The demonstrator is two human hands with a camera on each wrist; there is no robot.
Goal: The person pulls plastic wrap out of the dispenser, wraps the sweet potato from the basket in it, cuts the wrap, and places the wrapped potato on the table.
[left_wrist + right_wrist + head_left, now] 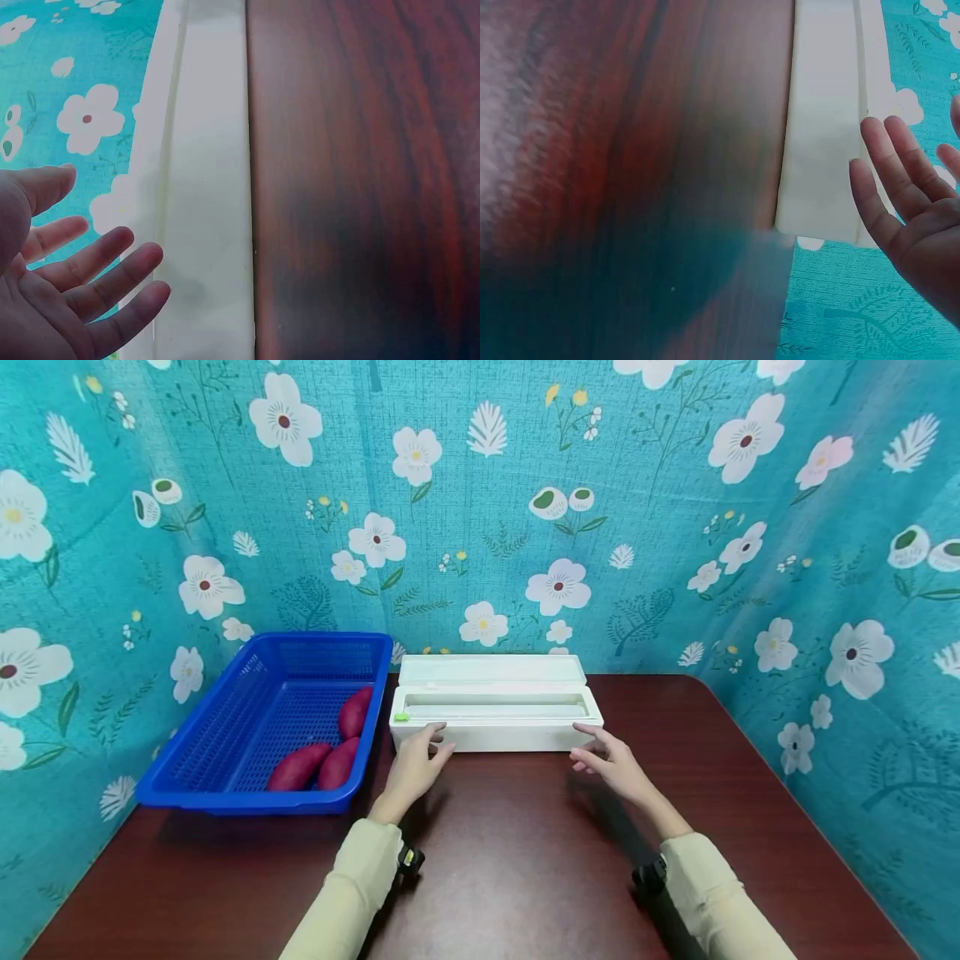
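Note:
A long white cling film dispenser (pixel 517 737) stands at the back of the table with its lid (pixel 491 670) raised. Inside its trough lies a pale roll (pixel 495 711), and a small green slide cutter (pixel 401 717) sits at the left end of the front edge. My left hand (pixel 417 767) is at the front left of the dispenser, fingers spread and relaxed. At the front right is my right hand (pixel 611 764), its fingers loosely bent and holding nothing. Both wrist views show the dispenser's front wall (pixel 206 187) close by the fingertips.
To the left stands a blue plastic basket (pixel 217 797) with several red sweet potatoes (pixel 298 767) in its right part. The dark brown wooden table (pixel 510 860) runs up to a teal flowered cloth (pixel 480 527) hanging behind and at both sides.

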